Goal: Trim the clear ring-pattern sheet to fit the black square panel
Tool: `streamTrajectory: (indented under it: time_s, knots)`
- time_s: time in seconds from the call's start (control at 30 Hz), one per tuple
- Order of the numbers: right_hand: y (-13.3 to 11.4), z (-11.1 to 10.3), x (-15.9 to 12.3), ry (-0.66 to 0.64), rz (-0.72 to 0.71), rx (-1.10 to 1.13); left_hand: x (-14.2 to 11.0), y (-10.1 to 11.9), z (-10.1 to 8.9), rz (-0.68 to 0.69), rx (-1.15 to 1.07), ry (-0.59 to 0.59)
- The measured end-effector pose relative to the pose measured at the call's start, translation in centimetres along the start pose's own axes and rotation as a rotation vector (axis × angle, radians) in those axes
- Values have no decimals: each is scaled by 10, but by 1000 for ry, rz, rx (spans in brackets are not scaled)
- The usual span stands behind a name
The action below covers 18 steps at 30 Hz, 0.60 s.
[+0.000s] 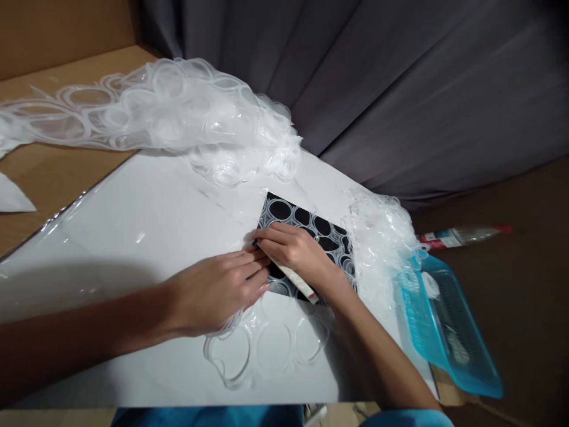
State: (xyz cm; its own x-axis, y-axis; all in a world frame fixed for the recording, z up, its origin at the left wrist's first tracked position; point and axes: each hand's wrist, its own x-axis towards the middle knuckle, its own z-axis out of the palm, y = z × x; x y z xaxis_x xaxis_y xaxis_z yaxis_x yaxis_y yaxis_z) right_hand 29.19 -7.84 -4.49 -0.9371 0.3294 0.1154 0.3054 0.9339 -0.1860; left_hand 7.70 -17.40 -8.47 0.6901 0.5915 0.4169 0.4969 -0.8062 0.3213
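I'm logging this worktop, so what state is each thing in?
Black mat: flat, under ring-patterned clear film
Larger film heap: crumpled
Smaller film heap: crumpled
White-handled tool: gripped by right hand
Plastic bottle: capped
Blue basket: lidless, things inside
Gray curtain: hanging in folds

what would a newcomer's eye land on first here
Probably the big heap of shiny clear plastic sprawled across the back and left of the white table. Next, the black sheet near the middle, with pale rings over it and both hands at its left part. The bright blue basket stands out at the right.
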Motion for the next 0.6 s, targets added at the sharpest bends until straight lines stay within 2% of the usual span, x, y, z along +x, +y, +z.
streamTrajectory:
  time_s: [0.1, 0.23, 0.4, 0.5, 0.6]
  knots:
    - [4, 4, 2, 35, -12, 18, 0, 0, -2, -3, -9, -12]
    - [9, 7, 7, 139, 47, 205, -1, 1, -2, -19, -22, -31]
    - [25, -7, 45, 277, 144, 300, -4, 1, 1, -31, -12, -29]
    - [41, -21, 76, 437, 257, 241, -5, 1, 3, -41, -19, -1]
    - [44, -36, 91, 648, 414, 181, -6, 1, 4, -49, -28, 16]
